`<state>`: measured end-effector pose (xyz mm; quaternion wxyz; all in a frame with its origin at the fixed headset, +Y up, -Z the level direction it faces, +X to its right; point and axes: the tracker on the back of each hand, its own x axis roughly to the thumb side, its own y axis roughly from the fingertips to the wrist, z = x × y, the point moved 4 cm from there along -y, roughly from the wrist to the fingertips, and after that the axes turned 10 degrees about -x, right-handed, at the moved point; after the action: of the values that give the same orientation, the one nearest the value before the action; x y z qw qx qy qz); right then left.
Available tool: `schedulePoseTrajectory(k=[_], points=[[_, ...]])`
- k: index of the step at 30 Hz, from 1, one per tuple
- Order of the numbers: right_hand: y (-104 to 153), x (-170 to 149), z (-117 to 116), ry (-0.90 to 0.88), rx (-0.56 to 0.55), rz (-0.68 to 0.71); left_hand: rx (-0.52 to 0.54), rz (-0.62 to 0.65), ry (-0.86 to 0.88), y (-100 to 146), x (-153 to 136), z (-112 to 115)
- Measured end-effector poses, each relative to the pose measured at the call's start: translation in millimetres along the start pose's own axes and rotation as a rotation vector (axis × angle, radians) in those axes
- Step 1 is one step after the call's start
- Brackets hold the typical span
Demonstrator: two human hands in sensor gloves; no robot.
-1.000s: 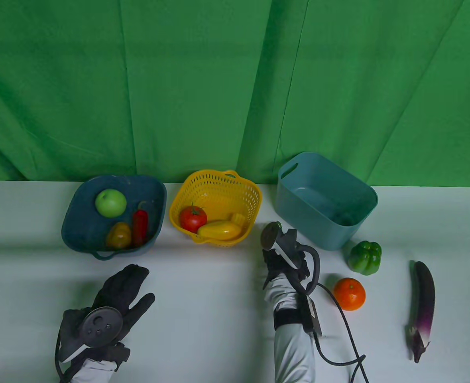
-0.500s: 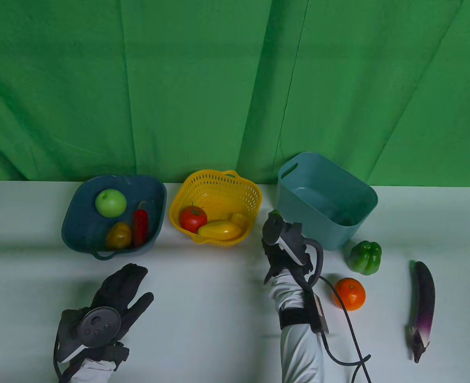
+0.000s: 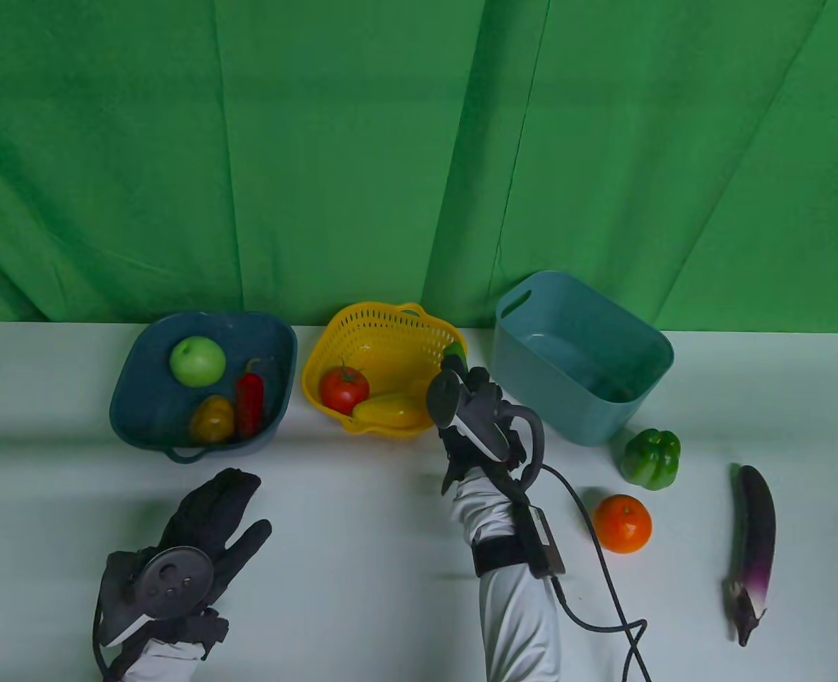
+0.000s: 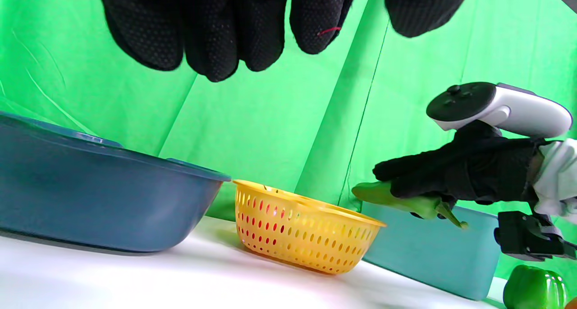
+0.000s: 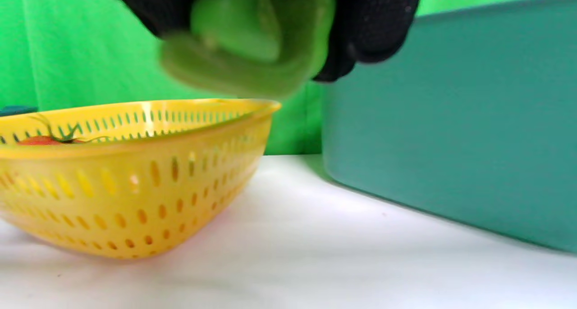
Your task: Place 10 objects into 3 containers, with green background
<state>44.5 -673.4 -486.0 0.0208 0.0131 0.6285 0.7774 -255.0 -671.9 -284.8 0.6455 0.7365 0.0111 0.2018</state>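
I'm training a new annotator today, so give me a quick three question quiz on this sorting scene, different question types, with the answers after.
1. True or false: the teal bin already holds the bell pepper.
2. Which container is the right hand carrying the green chili over? A. blue basin B. yellow basket C. teal bin
3. Fill in: the eggplant lies on the table to the right of the ______.

Key
1. False; the pepper sits on the table in front of the bin.
2. B, at the yellow basket and its right rim.
3. orange
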Motion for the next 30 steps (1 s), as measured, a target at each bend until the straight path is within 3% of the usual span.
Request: schedulePoseTrajectory(k=[14, 22, 30], points=[[-2, 60, -23, 0.090, 0.029, 0.091, -0.013, -0.010, -0.005, 0, -2, 1], [-2, 62, -31, 0.073, 0.031, 0.089, -0.007, -0.009, 0.010, 0, -3, 0], [5, 48, -8, -0.002, -0.024, 0.103, -0.014, -0.017, 0.027, -1, -7, 2]])
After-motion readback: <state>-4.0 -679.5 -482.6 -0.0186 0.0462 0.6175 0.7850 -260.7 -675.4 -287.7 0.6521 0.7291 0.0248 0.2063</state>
